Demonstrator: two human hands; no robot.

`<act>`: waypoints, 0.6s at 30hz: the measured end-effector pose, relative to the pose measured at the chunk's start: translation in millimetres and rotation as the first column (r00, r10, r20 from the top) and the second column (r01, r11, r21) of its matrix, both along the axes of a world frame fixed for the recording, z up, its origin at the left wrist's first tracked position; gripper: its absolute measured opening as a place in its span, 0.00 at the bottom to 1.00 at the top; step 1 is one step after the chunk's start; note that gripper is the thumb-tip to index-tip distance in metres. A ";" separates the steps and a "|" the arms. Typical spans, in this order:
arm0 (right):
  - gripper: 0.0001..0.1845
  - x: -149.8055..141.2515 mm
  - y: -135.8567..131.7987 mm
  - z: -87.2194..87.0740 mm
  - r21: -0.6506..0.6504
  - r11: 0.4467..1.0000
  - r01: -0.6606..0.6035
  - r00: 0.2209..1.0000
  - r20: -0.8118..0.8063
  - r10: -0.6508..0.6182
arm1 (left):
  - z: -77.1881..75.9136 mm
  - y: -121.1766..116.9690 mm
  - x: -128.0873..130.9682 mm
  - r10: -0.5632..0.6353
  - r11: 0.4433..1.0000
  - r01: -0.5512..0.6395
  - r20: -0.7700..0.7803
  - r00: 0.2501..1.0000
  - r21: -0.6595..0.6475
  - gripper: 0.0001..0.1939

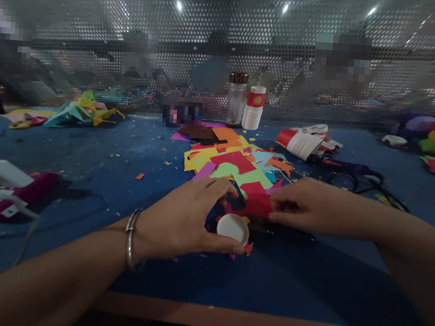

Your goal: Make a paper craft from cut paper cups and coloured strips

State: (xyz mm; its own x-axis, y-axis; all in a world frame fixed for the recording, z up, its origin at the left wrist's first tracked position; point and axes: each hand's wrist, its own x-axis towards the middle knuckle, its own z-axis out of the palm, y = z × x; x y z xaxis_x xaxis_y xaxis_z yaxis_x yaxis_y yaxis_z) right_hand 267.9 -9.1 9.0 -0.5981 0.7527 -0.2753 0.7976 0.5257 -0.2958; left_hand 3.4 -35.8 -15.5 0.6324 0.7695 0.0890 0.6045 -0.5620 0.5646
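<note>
In the head view a small, round, white thing with a raised rim (231, 227) sits near the table's front middle. It looks like the base of a paper cup; bits of coloured paper show around it. My left hand (189, 218), with a silver bangle at the wrist, curves around it. The thumb lies at its near edge, while the fingers are apart and arch beyond its far side. My right hand (303, 209) is closed at the right edge of a piece of red paper (257, 199). Its fingertips are partly hidden.
Beyond my hands lies a pile of coloured paper scraps (236, 162). Behind stand a glass bottle (235, 102) and stacked paper cups (253, 108). More cups (301, 143) and a dark cabled tool (346, 167) lie right. A purple device (21, 196) sits left, near scissors (26, 121).
</note>
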 end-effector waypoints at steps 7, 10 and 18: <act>0.10 47.9 38.6 -7.2 0.346 0.861 0.373 0.913 0.028 -0.407 | 2.4 4.1 -3.3 0.115 0.993 -0.114 0.122 0.986 -0.015 0.20; 0.08 57.0 45.1 -11.3 0.354 0.857 0.376 0.902 0.071 -0.425 | 2.0 6.7 -4.8 0.146 0.989 -0.147 0.218 0.965 -0.009 0.19; 0.07 53.1 40.7 -10.0 0.365 0.846 0.389 0.895 0.067 -0.441 | 0.6 12.1 -2.5 0.165 0.986 -0.161 0.266 0.950 -0.034 0.17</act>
State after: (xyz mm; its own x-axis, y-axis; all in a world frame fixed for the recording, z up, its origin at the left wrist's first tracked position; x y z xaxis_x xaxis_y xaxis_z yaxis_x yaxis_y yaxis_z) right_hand 321.0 31.7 -1.0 -0.1826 0.9830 -0.0208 0.9829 0.1820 -0.0288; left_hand 0.9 -23.7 -14.9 0.4527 0.8622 0.2274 0.5137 -0.4606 0.7238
